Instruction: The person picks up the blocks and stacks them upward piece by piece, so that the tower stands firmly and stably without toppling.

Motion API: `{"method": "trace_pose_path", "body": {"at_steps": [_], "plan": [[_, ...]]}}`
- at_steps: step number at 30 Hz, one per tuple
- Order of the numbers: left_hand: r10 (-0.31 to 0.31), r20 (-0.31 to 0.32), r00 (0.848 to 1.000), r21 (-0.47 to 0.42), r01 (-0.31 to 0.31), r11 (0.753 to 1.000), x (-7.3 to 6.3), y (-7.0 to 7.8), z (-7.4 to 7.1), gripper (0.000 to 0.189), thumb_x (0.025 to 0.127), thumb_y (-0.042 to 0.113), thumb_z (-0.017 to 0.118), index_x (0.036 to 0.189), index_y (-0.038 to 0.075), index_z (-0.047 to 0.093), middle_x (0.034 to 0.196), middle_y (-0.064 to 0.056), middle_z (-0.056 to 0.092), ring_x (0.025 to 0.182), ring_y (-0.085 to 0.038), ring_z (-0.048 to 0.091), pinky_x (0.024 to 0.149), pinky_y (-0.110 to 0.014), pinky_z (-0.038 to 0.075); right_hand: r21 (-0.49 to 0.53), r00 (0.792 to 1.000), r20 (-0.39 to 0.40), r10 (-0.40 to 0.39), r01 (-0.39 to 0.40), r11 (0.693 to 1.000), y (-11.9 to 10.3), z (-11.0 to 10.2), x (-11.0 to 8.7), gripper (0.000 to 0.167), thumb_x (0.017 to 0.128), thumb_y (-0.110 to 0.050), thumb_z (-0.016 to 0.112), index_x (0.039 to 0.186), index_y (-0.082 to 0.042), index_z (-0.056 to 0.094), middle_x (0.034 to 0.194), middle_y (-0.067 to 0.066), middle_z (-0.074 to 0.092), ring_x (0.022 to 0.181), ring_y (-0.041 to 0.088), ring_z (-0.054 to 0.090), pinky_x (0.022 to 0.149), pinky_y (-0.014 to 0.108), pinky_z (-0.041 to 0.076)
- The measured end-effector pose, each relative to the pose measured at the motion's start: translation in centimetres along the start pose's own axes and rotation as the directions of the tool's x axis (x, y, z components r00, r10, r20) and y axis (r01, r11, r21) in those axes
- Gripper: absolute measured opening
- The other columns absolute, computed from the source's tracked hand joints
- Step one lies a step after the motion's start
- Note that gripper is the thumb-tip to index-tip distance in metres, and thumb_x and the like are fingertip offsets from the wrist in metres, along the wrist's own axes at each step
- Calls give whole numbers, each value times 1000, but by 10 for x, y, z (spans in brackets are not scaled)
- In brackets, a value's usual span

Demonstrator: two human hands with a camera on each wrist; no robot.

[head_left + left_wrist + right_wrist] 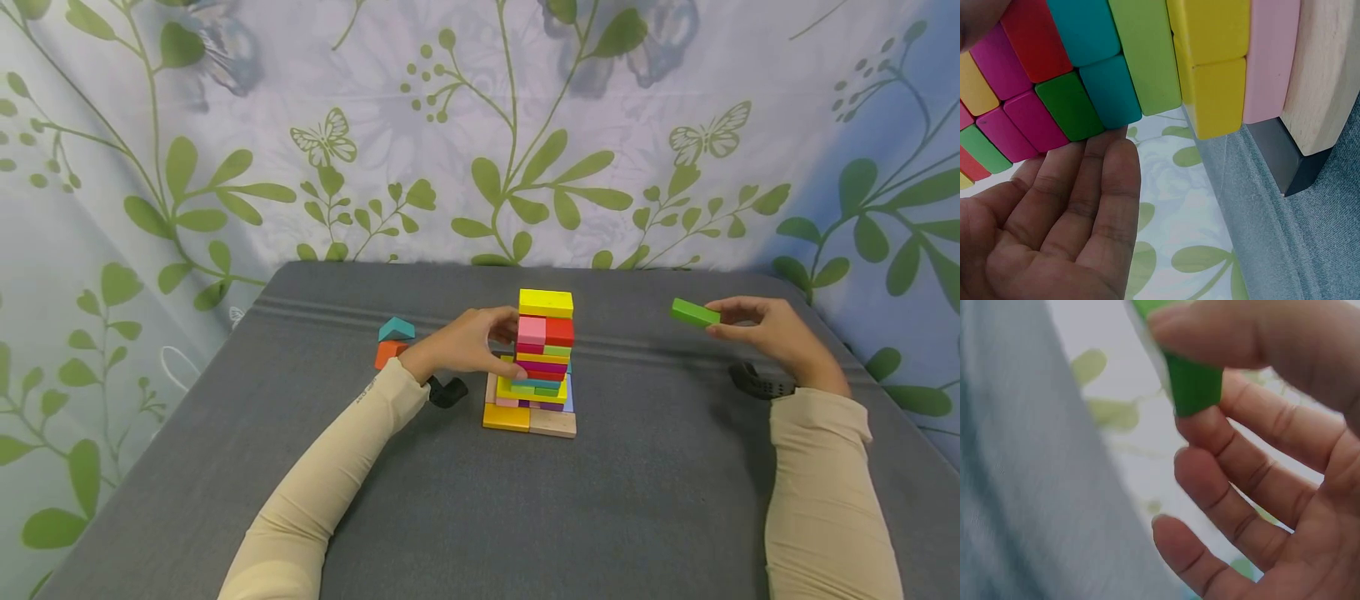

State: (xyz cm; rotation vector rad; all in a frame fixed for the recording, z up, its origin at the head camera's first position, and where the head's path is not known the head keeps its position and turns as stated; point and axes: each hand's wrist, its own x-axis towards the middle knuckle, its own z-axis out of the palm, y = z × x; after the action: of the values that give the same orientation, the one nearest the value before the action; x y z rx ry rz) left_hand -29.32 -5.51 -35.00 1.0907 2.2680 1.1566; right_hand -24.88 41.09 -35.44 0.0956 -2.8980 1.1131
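A tall tower of colored wooden blocks [542, 367] stands on the table, with a yellow block [546, 302] on top. My left hand [476, 337] is at its left side, thumb by the front and the other fingers [1119, 181] extended toward the back. In the left wrist view those fingertips lie right at the blocks' edge, beside magenta, green and teal blocks. Off to the right, above the table, my right hand [772, 329] pinches a green rectangular block [695, 312] between thumb and fingers. The right wrist view shows the remaining fingers [1200, 478] loosely bent below that green block.
Left of the tower, near my left forearm, lie a teal triangular block [396, 328] and an orange block [388, 353]. The grey cloth-covered table [600, 517] reaches back to a curtain [420, 150] with green leaves and butterflies.
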Motion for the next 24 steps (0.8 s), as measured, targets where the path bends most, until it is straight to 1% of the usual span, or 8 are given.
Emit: {"method": "trace_pose_path", "body": {"at_steps": [1, 4, 8, 10, 12, 15, 19, 24], "plan": [[-2, 0, 1000, 0, 2, 1000, 0, 0, 0, 75, 89, 19, 90, 150, -4, 51, 143, -14, 64, 127, -27, 64, 115, -42, 50, 10, 1000, -10, -8, 8, 1000, -6, 0, 0, 52, 102, -24, 80, 141, 6, 65, 104, -16, 68, 91, -5, 60, 74, 16, 48], [-6, -1, 1000, 6, 6, 1000, 0, 1, 0, 76, 89, 20, 90, 150, -4, 51, 143, -14, 64, 127, -27, 64, 115, -41, 50, 55, 999, -33, -37, 38, 998, -25, 0, 1, 48, 101, -21, 81, 139, 4, 66, 99, -20, 68, 91, -3, 65, 74, 15, 50], [-4, 0, 1000, 9, 4, 1000, 0, 1, 0, 75, 89, 20, 90, 150, -4, 52, 143, -14, 65, 127, -27, 64, 115, -41, 50, 124, 994, -49, -98, 104, 987, -49, 0, -1, 37, 101, -15, 80, 135, -5, 70, 99, -16, 70, 90, 1, 70, 75, 16, 52], [-1, 0, 1000, 9, 1, 1000, 0, 1, 0, 75, 89, 19, 90, 150, -4, 52, 143, -14, 65, 127, -27, 64, 115, -42, 50, 163, 989, -54, -138, 145, 976, -60, 0, -2, 33, 100, -12, 79, 132, -10, 73, 100, -15, 71, 90, 2, 70, 75, 17, 52], [0, 0, 1000, 9, 0, 1000, 0, 1, -1, 75, 89, 19, 90, 150, -4, 52, 143, -14, 65, 127, -27, 64, 115, -42, 50, 195, 980, -65, -189, 198, 961, -71, 2, -3, 31, 99, -7, 79, 130, -14, 75, 101, -14, 72, 89, 4, 71, 75, 17, 53], [-1, 0, 1000, 10, 1, 1000, 0, 1, -1, 75, 89, 19, 90, 150, -4, 52, 143, -14, 65, 127, -27, 64, 115, -42, 50, 223, 956, -88, -279, 292, 930, -86, 7, -4, 33, 97, 1, 79, 127, -10, 77, 103, -14, 74, 89, 6, 70, 75, 16, 54], [1, 1, 1000, 8, -1, 1000, 0, 1, -1, 76, 89, 20, 90, 150, -4, 51, 143, -14, 65, 128, -27, 64, 116, -44, 50, 240, 912, -115, -393, 409, 880, -101, 15, -3, 36, 92, 12, 77, 125, -1, 76, 103, -12, 75, 88, 8, 69, 76, 16, 54], [6, 3, 1000, 1, -6, 1000, 0, 1, -1, 75, 89, 19, 90, 150, -4, 52, 143, -14, 65, 128, -27, 64, 116, -46, 49, 271, 867, -133, -481, 498, 824, -118, 26, -3, 38, 88, 20, 75, 122, 3, 76, 102, -9, 74, 86, 9, 68, 77, 15, 53]]}}
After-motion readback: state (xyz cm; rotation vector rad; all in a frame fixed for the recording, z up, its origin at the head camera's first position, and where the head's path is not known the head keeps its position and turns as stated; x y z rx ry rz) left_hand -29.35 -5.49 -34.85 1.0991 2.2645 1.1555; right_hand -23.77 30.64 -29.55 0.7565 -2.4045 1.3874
